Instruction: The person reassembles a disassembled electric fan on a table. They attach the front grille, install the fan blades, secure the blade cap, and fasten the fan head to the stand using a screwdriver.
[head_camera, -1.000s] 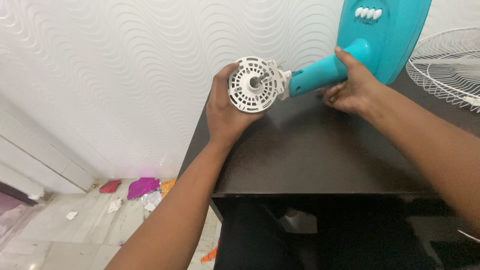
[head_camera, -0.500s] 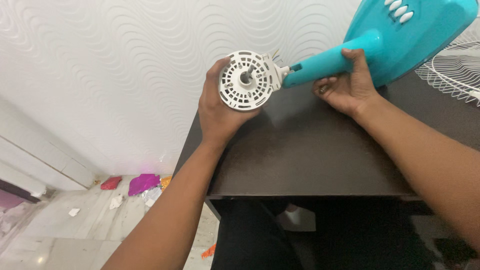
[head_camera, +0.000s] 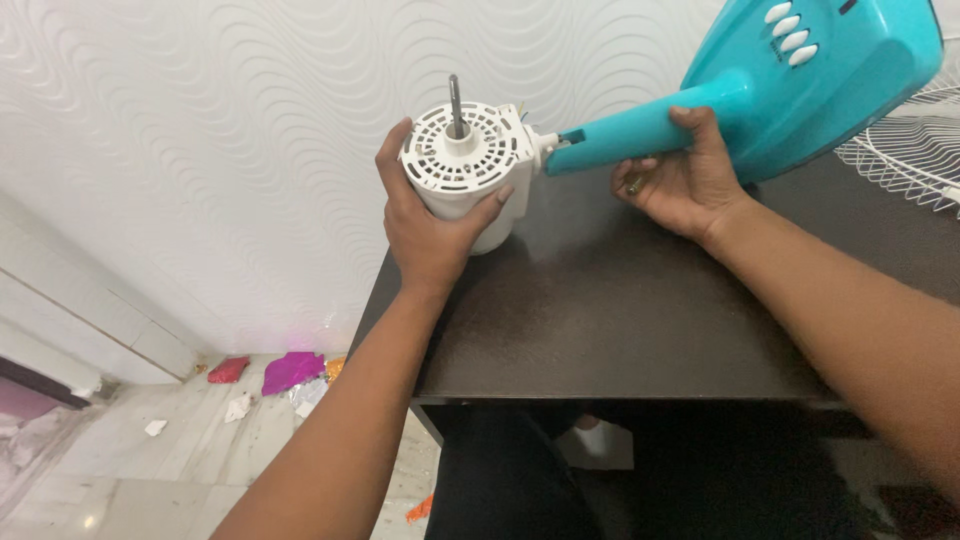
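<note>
— What's over the dark table (head_camera: 620, 320)?

— A table fan's turquoise base and neck (head_camera: 640, 128), tilted above it, white grille (head_camera: 900, 140) lying beside. My right hand (head_camera: 685, 180) curls around the neck.

— And the motor?

— My left hand (head_camera: 435, 225) wraps its white vented housing (head_camera: 465, 165), steel shaft (head_camera: 455, 105) upward. It looks heavy, rigid; I'd grip the body, not the shaft.

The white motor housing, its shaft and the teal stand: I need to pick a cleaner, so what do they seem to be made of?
The white motor housing looks like matte moulded plastic, judging by its crisp vent slots. The shaft appears to be bare metal: thin, grey, slightly shiny. The teal stand looks like glossy plastic, since it shows soft highlights and rounded edges.
</note>
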